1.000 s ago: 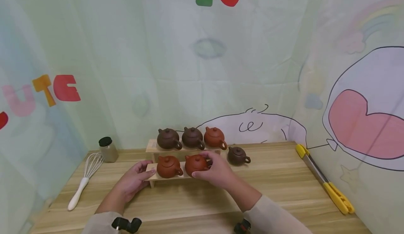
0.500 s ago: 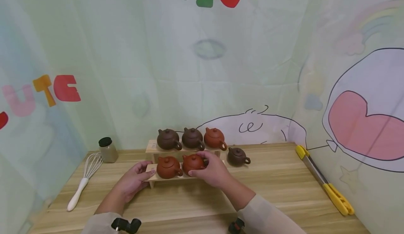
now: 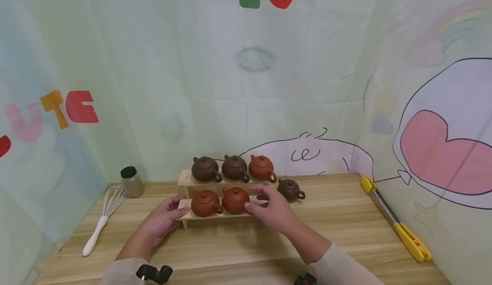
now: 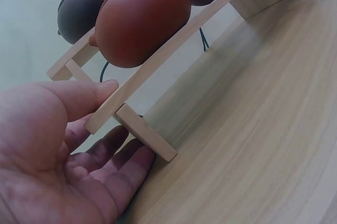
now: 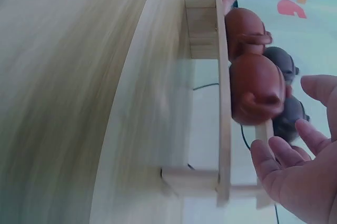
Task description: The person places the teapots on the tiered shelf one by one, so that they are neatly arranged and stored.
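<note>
My left hand [image 3: 163,218] grips the left end of a two-tier wooden stand [image 4: 158,58], thumb on top of the lower shelf and fingers beneath it. On that shelf sit two reddish-brown teapots: a left teapot [image 3: 205,203] and a right teapot [image 3: 235,200]. My right hand [image 3: 274,210] is just right of the right teapot, fingers spread and holding nothing. In the right wrist view a gap shows between the fingers [image 5: 263,163] and that teapot. The upper shelf carries two dark brown teapots [image 3: 205,169] and one reddish-brown teapot [image 3: 262,168].
Right of the stand, another dark brown teapot [image 3: 290,190] stands on the wooden table [image 3: 230,251]. Yellow-handled tongs [image 3: 396,218] lie along the right edge. At the left are a white whisk [image 3: 101,221] and a black-lidded jar [image 3: 132,182]. A printed curtain hangs behind.
The right teapot moved slightly left along the lower shelf with my right hand around it. Then the hand let go and drew back to the right. My left hand stayed in place.
</note>
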`<state>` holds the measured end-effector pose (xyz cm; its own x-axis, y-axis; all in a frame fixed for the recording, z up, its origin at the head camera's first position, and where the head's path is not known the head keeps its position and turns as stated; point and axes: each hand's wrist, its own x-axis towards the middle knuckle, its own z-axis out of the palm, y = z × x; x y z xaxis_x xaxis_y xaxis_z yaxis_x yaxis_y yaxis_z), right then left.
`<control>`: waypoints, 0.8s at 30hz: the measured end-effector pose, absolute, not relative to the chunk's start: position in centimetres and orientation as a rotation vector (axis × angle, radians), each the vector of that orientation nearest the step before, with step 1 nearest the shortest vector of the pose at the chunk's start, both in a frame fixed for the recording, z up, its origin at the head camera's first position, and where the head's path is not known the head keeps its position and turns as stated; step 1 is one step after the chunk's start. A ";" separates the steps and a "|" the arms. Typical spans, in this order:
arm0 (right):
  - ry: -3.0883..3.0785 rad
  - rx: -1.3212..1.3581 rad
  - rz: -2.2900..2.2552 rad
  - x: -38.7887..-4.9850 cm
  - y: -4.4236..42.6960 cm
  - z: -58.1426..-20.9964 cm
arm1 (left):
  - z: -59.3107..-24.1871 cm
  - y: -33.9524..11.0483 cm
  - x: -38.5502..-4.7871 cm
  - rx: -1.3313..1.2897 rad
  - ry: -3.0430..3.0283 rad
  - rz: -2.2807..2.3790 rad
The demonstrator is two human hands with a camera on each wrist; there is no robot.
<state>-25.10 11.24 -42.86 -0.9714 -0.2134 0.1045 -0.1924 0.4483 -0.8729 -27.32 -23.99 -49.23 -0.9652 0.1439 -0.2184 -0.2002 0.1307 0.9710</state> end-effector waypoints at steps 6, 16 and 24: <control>2.768 -0.248 -1.592 -24.2 14.4 -42.3 | -49.3 -23.9 -27.3 -0.060 2.144 1.925; 2.906 -0.116 -1.517 -26.0 20.9 -43.4 | -49.4 -23.9 -27.3 -0.046 2.153 1.924; 2.890 -0.007 -1.425 -28.5 23.4 -44.8 | -49.2 -23.9 -27.1 -0.050 2.154 1.908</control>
